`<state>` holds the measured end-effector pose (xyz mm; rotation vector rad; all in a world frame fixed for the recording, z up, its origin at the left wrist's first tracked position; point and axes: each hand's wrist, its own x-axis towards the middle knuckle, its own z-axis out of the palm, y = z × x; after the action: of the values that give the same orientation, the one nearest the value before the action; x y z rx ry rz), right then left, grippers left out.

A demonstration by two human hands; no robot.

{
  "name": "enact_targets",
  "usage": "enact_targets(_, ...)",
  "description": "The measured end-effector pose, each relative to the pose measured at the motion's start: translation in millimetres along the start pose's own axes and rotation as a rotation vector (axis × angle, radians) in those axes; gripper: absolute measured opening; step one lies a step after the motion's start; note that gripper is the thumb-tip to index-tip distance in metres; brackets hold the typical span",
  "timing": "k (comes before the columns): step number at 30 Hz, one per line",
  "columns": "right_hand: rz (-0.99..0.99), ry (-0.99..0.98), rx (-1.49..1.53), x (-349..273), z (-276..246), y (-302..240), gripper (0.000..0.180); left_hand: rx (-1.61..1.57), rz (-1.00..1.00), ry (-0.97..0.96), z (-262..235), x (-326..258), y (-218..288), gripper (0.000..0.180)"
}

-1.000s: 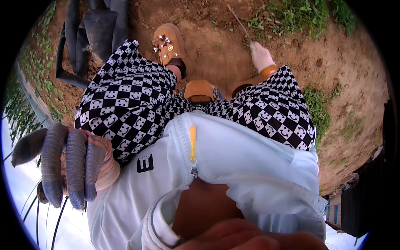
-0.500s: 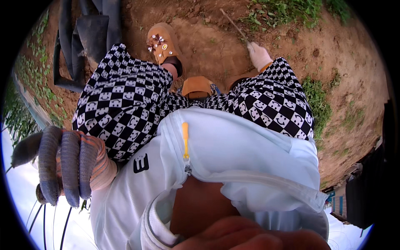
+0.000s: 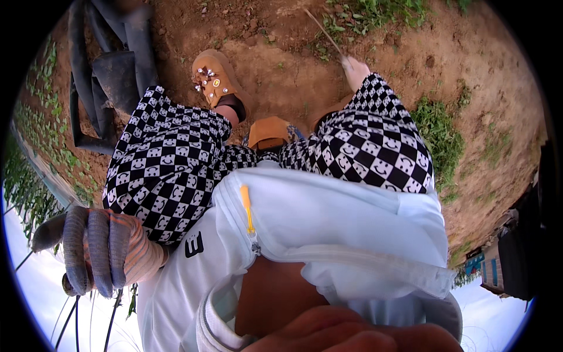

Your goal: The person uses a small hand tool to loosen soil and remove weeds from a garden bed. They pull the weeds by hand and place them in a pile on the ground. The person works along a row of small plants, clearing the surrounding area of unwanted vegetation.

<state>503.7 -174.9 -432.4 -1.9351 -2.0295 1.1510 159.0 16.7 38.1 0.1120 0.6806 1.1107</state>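
Note:
In the head view, my right hand (image 3: 356, 74), in a pale glove, reaches low beyond my right knee. It is closed on a long thin rod (image 3: 324, 29) that slants up and left over the soil; its exact kind is unclear. My left hand (image 3: 102, 249) wears a grey glove with an orange-striped back and is held out at my left side. Its fingers are curled, one pointing outward; whatever they may hold is hidden. Between the hands are my legs in black-and-white checked trousers (image 3: 164, 158) and a tan clog (image 3: 217, 76) with shiny studs.
Folded black rubber tubing (image 3: 120, 79) lies on the ground beyond my left knee. Bare brown soil (image 3: 281, 70) stretches ahead, with weeds (image 3: 437, 141) at the right and low plants (image 3: 50, 141) at the left. Dark structures (image 3: 519, 258) stand at the lower right edge.
The view has shifted and turned slightly, so the tubing, clog and left hand appear lower. The right hand and its rod sit a little further up and left. Both hands stay closed.

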Motion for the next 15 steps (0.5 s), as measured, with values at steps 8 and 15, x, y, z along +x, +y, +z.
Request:
enact_targets(8, 0.235, -0.065, 0.248, 4.6, 5.0, -9.0, 0.037, 0.073, 0.011, -0.125, -7.8, -4.9, 2.5, 0.025)
enact_targets(15, 0.380, -0.310, 0.164, -28.9, -21.4, -18.9, 0.039, 0.072, 0.136, -0.090, -4.2, -2.8, -3.4, 0.027)
